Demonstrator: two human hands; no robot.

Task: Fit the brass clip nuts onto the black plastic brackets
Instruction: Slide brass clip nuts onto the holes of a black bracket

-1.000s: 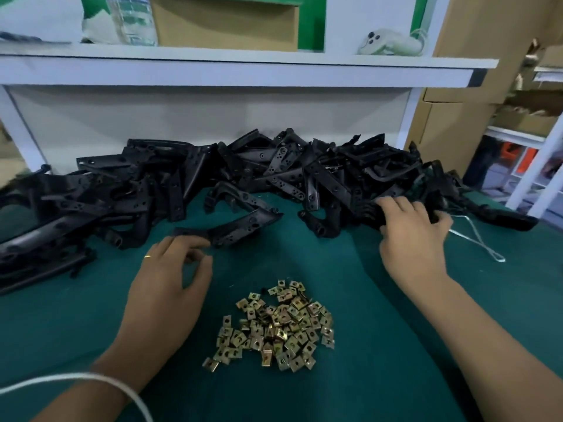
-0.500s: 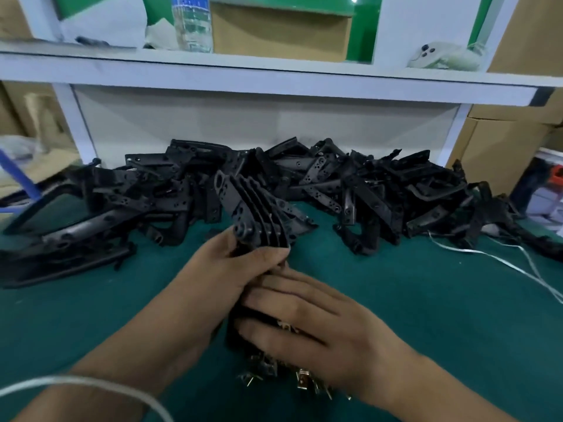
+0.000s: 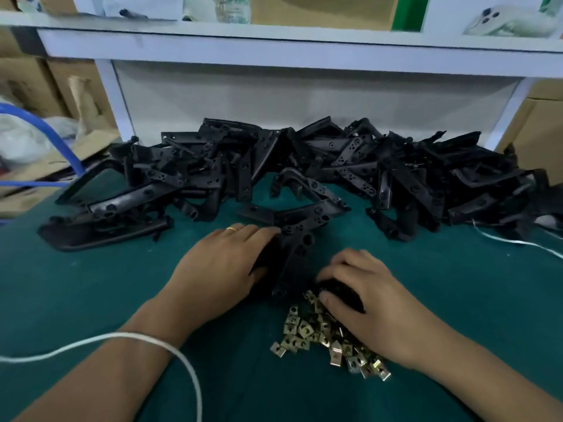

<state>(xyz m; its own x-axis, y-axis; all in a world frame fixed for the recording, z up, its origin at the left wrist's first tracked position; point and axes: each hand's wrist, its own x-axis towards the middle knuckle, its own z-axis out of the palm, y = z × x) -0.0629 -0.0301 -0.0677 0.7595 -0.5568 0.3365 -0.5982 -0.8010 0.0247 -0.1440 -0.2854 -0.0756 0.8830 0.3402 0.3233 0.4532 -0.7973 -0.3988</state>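
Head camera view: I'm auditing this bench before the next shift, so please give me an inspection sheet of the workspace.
Surface: green mat covering the bench.
Job's things: big heap of black brackets along the back; a few brackets pulled forward between the hands; pile of brass clip nuts near the front edge.
Clutter: nothing seen on the mat.
Hands: left hand lies on the pulled-out brackets, fingers fairly straight; right hand is curled over one end of them, above the nuts.
Cables: white cord across the left forearm; white strap at right.
Surroundings: white shelf above with a bottle; cardboard boxes and blue hose at left.
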